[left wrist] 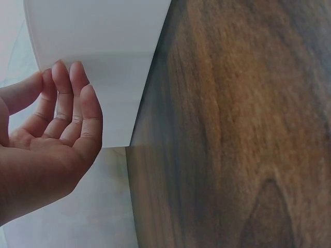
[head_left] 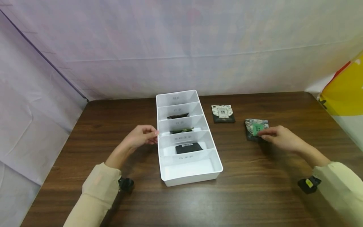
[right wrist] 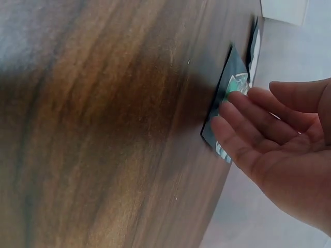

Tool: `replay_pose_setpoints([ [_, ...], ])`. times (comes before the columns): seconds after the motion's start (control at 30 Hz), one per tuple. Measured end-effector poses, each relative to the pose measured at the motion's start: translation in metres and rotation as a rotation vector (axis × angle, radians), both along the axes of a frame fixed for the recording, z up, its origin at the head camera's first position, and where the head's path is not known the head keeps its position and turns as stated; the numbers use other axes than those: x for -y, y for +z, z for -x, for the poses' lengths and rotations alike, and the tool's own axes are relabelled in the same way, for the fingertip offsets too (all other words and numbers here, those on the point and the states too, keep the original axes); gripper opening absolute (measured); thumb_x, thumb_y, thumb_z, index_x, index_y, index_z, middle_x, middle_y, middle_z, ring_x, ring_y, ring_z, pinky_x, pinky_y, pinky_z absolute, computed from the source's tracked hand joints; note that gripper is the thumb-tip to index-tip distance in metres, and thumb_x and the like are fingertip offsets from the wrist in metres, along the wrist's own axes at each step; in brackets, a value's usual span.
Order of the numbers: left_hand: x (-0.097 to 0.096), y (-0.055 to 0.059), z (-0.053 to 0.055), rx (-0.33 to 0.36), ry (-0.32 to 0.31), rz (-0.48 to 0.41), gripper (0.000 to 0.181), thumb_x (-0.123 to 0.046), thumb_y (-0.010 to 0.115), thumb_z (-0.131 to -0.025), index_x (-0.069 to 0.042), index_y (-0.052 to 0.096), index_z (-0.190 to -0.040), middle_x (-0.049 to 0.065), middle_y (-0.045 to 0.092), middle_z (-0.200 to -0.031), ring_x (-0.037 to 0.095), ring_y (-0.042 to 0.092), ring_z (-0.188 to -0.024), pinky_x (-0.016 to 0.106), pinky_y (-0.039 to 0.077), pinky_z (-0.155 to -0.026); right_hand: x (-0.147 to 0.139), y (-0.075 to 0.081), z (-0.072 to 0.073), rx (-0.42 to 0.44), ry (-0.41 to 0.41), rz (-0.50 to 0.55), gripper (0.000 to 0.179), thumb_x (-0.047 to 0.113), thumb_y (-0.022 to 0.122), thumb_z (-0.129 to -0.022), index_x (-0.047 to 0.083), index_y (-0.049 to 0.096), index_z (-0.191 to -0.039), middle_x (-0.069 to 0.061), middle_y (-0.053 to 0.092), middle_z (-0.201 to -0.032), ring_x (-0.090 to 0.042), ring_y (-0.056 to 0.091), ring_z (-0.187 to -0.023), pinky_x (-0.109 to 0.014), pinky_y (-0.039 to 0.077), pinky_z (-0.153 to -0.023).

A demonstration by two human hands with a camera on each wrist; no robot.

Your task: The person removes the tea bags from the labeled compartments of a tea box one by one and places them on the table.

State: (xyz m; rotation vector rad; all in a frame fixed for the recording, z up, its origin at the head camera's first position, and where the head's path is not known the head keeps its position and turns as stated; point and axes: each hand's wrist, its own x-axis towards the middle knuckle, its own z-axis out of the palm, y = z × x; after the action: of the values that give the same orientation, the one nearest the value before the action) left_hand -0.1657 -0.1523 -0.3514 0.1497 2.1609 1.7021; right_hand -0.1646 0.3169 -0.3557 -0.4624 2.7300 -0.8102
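A long white tray (head_left: 187, 183) with dividers stands on the table. At its left rim my left hand (head_left: 140, 136) pinches the edge between thumb and fingers; the left wrist view shows the fingertips against the tray's side wall (left wrist: 98, 31). Over a black and silver packet (head_left: 250, 136) with a green label is my right hand (head_left: 282, 137). Its fingers reach the packet's label area, with the thumb held apart, as the right wrist view shows. Beyond it to the left lies another black and silver packet (head_left: 224, 120) with a white label.
Three tray compartments hold dark packets: one (head_left: 178, 116) towards the back, one (head_left: 181, 130) in the middle, and a black one (head_left: 188, 148) nearer the front. Handwritten marks sit on the dividers. The brown wooden table (head_left: 244, 195) ends at a white cloth backdrop (head_left: 181, 47).
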Motion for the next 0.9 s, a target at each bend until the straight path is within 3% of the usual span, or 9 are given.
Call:
replay_pose_setpoints([
  [0.27, 0.000, -0.001, 0.001, 0.006, 0.006, -0.003, 0.014, -0.001, 0.051, -0.092, 0.013, 0.053, -0.090, 0.003, 0.059, -0.068, 0.015, 0.059, -0.065, 0.034, 0.051, -0.069, -0.001, 0.001, 0.011, -0.003, 0.001, -0.007, 0.027, 0.008, 0.049, -0.093, -0.010, 0.057, -0.113, -0.028, 0.056, -0.113, -0.046, 0.049, -0.106, -0.056, 0.041, -0.084],
  [0.9, -0.001, 0.000, 0.000, 0.011, 0.017, 0.001, 0.012, -0.001, 0.051, -0.092, 0.010, 0.055, -0.088, 0.004, 0.059, -0.069, 0.017, 0.059, -0.066, 0.035, 0.051, -0.070, 0.013, -0.001, 0.061, 0.025, -0.049, -0.071, 0.032, 0.012, 0.045, -0.096, -0.010, 0.053, -0.118, -0.032, 0.048, -0.121, -0.049, 0.042, -0.112, -0.059, 0.036, -0.088],
])
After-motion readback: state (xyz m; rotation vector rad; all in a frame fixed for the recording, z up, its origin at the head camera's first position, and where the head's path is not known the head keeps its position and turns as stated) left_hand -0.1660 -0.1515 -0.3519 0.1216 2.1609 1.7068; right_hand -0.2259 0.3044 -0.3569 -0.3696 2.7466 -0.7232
